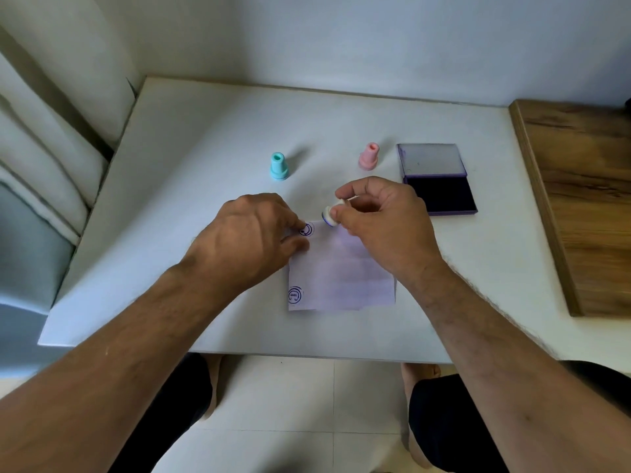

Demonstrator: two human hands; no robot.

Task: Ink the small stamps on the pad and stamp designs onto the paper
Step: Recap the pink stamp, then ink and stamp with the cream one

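We've got both forearms bare, reaching fwd and angled in toward each other. Our left hand (pixel 252 233) lies palm down, knuckles up, fingers curled, index and thumb tips pressed flat w/ a small gap btwn them. Our right hand (pixel 379 220) hovers just beside it, raised, wrist bent, thumb and index pinched closed on a small object, other fingers loosely curled.
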